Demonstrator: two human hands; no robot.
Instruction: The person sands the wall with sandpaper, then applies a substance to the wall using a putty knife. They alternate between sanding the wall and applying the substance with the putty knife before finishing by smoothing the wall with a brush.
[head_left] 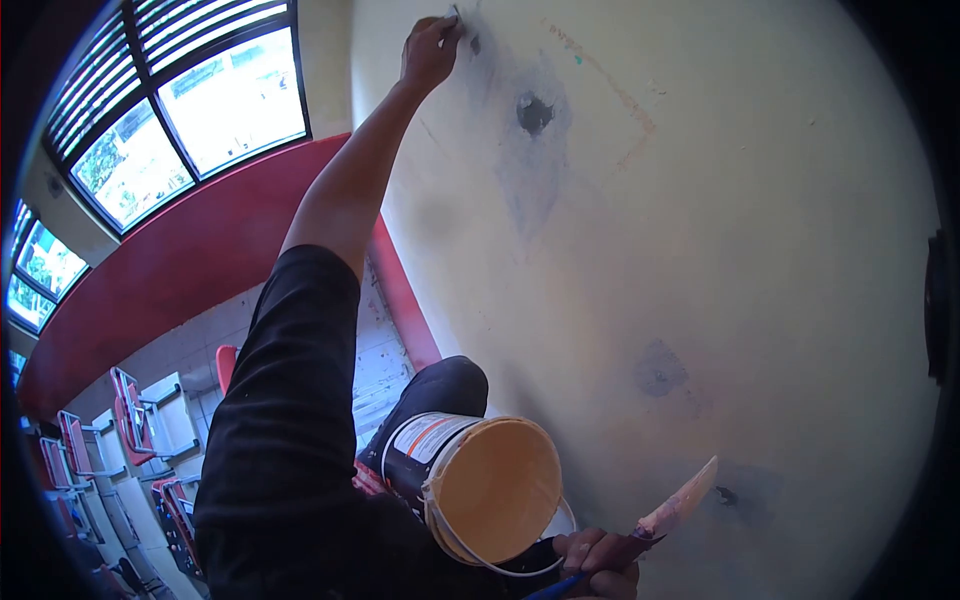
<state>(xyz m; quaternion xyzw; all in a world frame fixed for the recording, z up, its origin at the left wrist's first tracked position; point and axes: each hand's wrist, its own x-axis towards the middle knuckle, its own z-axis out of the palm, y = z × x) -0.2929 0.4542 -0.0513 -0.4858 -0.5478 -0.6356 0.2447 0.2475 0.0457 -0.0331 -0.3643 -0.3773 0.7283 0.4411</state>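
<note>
My left hand (432,52) is raised at the top of the view, against the cream wall (760,260). Its fingers are pinched together at the wall, with a small dark tip showing past them; what it belongs to I cannot make out. Low in the view, my right hand (602,562) is closed around a paintbrush (683,497) with a blue handle and peach paint on its bristles. The bristles point up and right, near a small dark chip in the wall. Left of this hand a bucket (410,455) lies tilted by my knee, its inside coated peach.
Grey patches mark the wall, one around a dark hole (535,115), another lower patch (661,368) to the right. Windows (235,90) and a red lower wall (190,255) stand at the left. Several chairs (135,425) are on the tiled floor at lower left.
</note>
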